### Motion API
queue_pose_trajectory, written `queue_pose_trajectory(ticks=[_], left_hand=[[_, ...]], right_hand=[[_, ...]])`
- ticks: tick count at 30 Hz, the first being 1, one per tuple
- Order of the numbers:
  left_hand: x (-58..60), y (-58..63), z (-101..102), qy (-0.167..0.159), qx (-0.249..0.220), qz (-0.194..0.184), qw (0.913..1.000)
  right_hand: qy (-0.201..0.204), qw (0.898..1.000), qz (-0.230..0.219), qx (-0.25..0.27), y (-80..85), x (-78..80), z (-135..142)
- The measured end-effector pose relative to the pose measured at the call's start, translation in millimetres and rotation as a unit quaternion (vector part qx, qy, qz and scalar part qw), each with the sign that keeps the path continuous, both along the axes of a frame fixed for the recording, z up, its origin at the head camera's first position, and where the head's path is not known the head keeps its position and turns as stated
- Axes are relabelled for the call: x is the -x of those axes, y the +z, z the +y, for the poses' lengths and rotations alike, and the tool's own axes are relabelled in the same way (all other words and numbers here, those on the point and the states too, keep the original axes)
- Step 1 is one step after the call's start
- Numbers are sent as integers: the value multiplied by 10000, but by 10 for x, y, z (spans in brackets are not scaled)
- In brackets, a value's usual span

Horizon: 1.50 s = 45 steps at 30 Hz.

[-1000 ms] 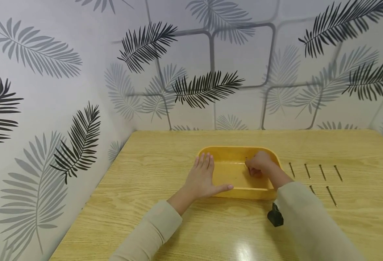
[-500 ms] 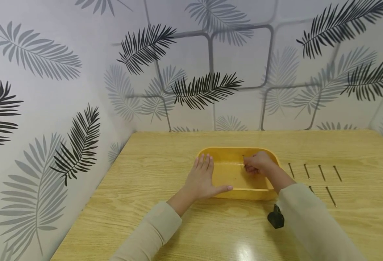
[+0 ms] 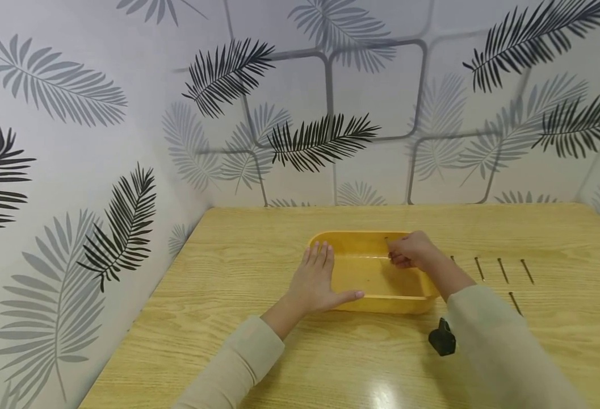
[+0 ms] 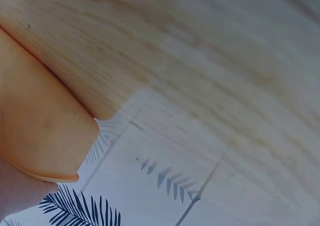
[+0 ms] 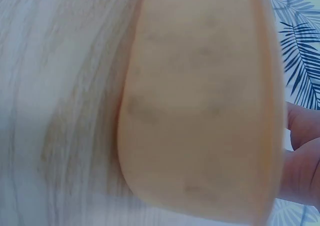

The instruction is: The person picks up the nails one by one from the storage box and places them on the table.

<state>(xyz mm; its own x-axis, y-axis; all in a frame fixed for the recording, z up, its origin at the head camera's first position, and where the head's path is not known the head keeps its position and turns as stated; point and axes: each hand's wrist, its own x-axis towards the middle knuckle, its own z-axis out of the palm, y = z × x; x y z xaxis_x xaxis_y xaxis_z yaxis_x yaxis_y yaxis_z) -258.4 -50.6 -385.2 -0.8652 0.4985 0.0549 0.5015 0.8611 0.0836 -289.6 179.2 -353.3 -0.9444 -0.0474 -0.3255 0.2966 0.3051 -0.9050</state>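
A shallow yellow plastic tray stands on the wooden table. Spread nearly straight, the fingers of my left hand rest over the tray's left rim, its thumb along the front rim. My right hand reaches over the right end into the tray, pinching a thin dark screw whose upper end pokes out above the fingers; the curled fingers hide its rest. In the right wrist view the outer wall of the tray covers most of that hand. The left wrist view catches the tray's outside and part of the left hand.
Right of the tray, several similar screws lie spaced in a row, among them one screw. Nearer me another screw is partly covered by the right sleeve. A black wrist device hangs under the right forearm. A leaf-patterned wall borders the table's back.
My right hand has risen a little and shifted right inside the tray, still with the screw. Its sleeve now covers more of the screws on the table. The left hand stays put.
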Motion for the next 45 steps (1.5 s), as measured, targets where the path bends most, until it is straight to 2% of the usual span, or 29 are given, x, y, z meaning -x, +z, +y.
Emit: queue_pose_trajectory(ticks=[7,19,27,38,45], left_hand=[[-1,4,-8,-17,-6,-42,10000],[-18,13,6,-68,-15,-40,10000],[-7,-6,13,-52,-45,19,10000],[0,8,0,-61,-12,60,10000],[-6,7,-1,-38,-13,52,10000]], right_hand=[[252,9996,54,148,82,-29,86],[472,9988,146,-67,183,-89,210],[418,9987,217,-183,263,-76,328],[452,9983,244,-263,275,-99,444],[509,9976,299,-348,256,-143,622]])
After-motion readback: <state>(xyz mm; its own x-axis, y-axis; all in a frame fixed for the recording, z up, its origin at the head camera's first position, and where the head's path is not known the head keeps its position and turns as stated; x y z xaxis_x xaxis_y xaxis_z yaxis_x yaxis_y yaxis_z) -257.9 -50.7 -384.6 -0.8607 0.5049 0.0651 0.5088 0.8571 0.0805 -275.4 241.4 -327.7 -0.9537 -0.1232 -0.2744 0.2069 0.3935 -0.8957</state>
